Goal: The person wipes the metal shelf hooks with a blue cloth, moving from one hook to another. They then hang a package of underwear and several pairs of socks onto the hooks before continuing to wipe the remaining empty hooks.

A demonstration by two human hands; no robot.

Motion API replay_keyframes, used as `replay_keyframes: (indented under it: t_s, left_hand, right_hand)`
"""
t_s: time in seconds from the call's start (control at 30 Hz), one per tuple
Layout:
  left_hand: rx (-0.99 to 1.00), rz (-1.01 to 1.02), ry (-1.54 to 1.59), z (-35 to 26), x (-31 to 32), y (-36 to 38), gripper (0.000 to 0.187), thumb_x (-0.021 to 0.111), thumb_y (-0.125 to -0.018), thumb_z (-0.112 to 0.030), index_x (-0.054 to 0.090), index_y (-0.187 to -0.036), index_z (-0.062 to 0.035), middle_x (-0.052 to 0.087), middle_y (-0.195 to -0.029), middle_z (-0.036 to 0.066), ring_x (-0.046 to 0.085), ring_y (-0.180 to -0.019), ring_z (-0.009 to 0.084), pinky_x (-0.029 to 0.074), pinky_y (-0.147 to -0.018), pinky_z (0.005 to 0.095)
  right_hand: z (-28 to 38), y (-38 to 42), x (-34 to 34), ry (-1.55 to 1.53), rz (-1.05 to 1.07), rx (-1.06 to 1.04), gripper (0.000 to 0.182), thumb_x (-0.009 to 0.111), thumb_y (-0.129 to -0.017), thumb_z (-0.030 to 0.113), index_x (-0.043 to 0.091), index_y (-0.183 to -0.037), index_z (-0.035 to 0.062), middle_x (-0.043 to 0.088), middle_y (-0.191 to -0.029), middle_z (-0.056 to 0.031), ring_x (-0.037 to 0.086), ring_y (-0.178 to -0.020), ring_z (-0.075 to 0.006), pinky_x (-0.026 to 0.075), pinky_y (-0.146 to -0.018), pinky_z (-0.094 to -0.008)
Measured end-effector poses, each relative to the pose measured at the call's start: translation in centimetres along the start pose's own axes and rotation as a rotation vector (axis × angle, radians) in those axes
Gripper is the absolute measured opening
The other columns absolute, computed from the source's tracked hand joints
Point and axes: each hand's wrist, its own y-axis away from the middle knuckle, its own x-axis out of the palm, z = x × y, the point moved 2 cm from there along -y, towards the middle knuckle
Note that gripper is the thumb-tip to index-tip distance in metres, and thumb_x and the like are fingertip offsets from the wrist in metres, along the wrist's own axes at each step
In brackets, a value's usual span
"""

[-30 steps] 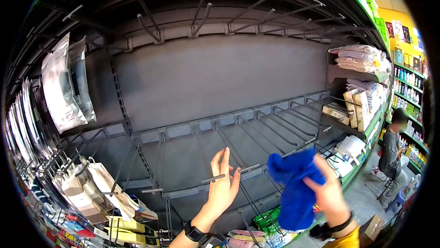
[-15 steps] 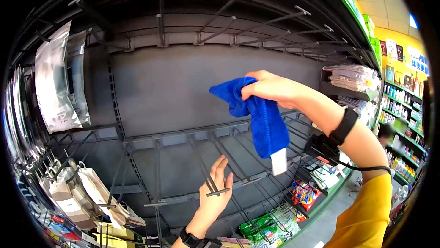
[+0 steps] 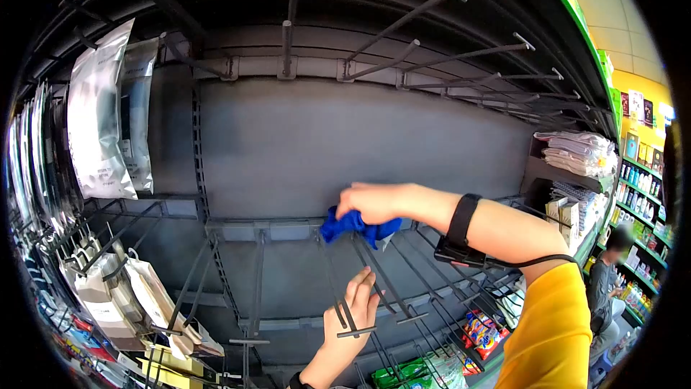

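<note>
My right hand (image 3: 374, 204) is closed on a bunched blue cloth (image 3: 373, 233). It presses the cloth against the back rail (image 3: 295, 229) of the rack, at the root of the display hooks, and the cloth hangs below the fingers. Lower down, my left hand (image 3: 353, 311) is beside the front end of a double-wire hook (image 3: 350, 317), which crosses in front of the palm. Its fingers point upward, stretched out and holding nothing that I can see. Whether the palm touches the hook cannot be made out.
Long metal hooks (image 3: 399, 25) jut out above and below. Silver pouches (image 3: 101, 123) and hanging beige packs (image 3: 108, 310) are on the left. Folded packs (image 3: 576, 151) lie on a right shelf, green packs (image 3: 414, 373) below. A person (image 3: 608, 281) is in the right background.
My right hand has moved down and left with the cloth, from in front of the back panel to the rail. The cloth is now bunched. The view has shifted slightly.
</note>
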Motion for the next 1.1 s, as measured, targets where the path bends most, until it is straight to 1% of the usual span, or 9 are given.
replay_keyframes:
  t_s: [0.1, 0.37, 0.47, 0.57, 0.63, 0.77, 0.83, 1.03, 1.1]
  left_hand:
    - [-0.021, 0.023, -0.001, 0.1, 0.3, 0.0, 0.033, 0.062, -0.079, -0.014, 0.054, -0.110, -0.0061, 0.053, -0.121, 0.004, 0.065, -0.072, 0.0202, 0.053, -0.054, 0.0280]
    - [-0.027, 0.025, 0.059, -0.2, 0.1, 0.0, 0.031, 0.058, -0.081, -0.006, 0.051, -0.111, -0.0034, 0.051, -0.123, 0.008, 0.064, -0.074, 0.0231, 0.053, -0.058, 0.0300]
    - [-0.038, 0.043, 0.103, -0.2, -0.1, 0.0, 0.030, 0.055, -0.082, 0.000, 0.049, -0.111, -0.0019, 0.049, -0.124, 0.011, 0.063, -0.070, 0.0261, 0.053, -0.063, 0.0319]
    - [-0.036, 0.036, 0.111, -0.3, -0.1, -0.1, 0.030, 0.055, -0.082, 0.000, 0.049, -0.112, -0.0022, 0.049, -0.124, 0.012, 0.064, -0.071, 0.0261, 0.052, -0.064, 0.0324]
    - [-0.036, 0.047, 0.105, -0.4, -0.2, 0.0, 0.030, 0.054, -0.082, -0.001, 0.049, -0.112, -0.0024, 0.049, -0.124, 0.012, 0.064, -0.072, 0.0262, 0.052, -0.064, 0.0327]
    - [-0.078, 0.089, 0.109, -0.4, -0.4, -0.1, 0.030, 0.055, -0.082, -0.002, 0.048, -0.112, -0.0025, 0.050, -0.122, 0.013, 0.063, -0.077, 0.0290, 0.052, -0.065, 0.0350]
    - [-0.012, 0.025, 0.080, -0.5, -0.4, -0.2, 0.030, 0.054, -0.082, -0.002, 0.048, -0.112, -0.0025, 0.052, -0.117, 0.015, 0.062, -0.079, 0.0329, 0.051, -0.067, 0.0380]
    - [-0.231, 0.145, 0.084, -0.5, 0.0, 1.1, 0.029, 0.058, -0.079, -0.008, 0.050, -0.107, -0.0021, 0.059, -0.089, 0.018, 0.059, -0.074, 0.0371, 0.047, -0.061, 0.0417]
    - [-0.152, 0.094, 0.094, 0.2, 0.7, 2.5, 0.032, 0.062, -0.076, -0.010, 0.052, -0.105, -0.0011, 0.059, -0.076, 0.017, 0.058, -0.065, 0.0309, 0.045, -0.055, 0.0384]
  right_hand:
    - [-0.9, 1.2, -0.2, -0.045, 0.266, 0.257, 0.052, 0.047, -0.069, -0.002, 0.057, -0.118, 0.0095, 0.059, -0.112, -0.0178, 0.056, -0.104, -0.0323, 0.046, -0.085, -0.0379]
    - [-1.1, 5.2, -1.6, 0.041, 0.324, 0.398, 0.033, 0.046, -0.072, 0.004, 0.065, -0.099, 0.0050, 0.065, -0.090, -0.0170, 0.061, -0.081, -0.0335, 0.047, -0.067, -0.0393]
    - [-0.5, 5.7, -3.8, 0.188, 0.392, 0.639, 0.032, 0.048, -0.067, 0.005, 0.066, -0.095, 0.0038, 0.065, -0.090, -0.0184, 0.061, -0.083, -0.0334, 0.048, -0.069, -0.0394]
    - [-2.2, 5.1, -4.9, -0.052, -0.049, 0.462, 0.032, 0.051, -0.068, 0.005, 0.062, -0.097, -0.0004, 0.062, -0.093, -0.0238, 0.060, -0.090, -0.0376, 0.048, -0.076, -0.0421]
    - [0.6, 3.5, -5.8, -0.100, -0.124, 0.349, 0.029, 0.051, -0.068, 0.004, 0.060, -0.096, -0.0001, 0.062, -0.094, -0.0211, 0.059, -0.090, -0.0387, 0.048, -0.076, -0.0427]
    - [3.7, 2.2, -0.4, -0.208, 0.348, 0.043, 0.042, 0.047, -0.070, 0.002, 0.058, -0.110, 0.0019, 0.061, -0.106, -0.0196, 0.058, -0.096, -0.0317, 0.045, -0.083, -0.0377]
    - [7.6, 3.1, -2.4, -0.272, 0.532, 0.290, 0.054, 0.044, -0.068, -0.004, 0.050, -0.121, -0.0009, 0.041, -0.134, -0.0200, 0.034, -0.128, -0.0303, 0.029, -0.104, -0.0349]
    - [10.0, 5.2, -4.2, -0.458, 0.660, 0.193, 0.051, 0.046, -0.072, -0.002, 0.049, -0.123, -0.0001, 0.038, -0.137, -0.0201, 0.031, -0.130, -0.0298, 0.028, -0.104, -0.0332]
    - [11.3, 6.2, -5.4, -0.460, 0.684, 0.203, 0.053, 0.046, -0.071, -0.003, 0.048, -0.124, 0.0008, 0.037, -0.138, -0.0190, 0.033, -0.130, -0.0285, 0.029, -0.102, -0.0314]
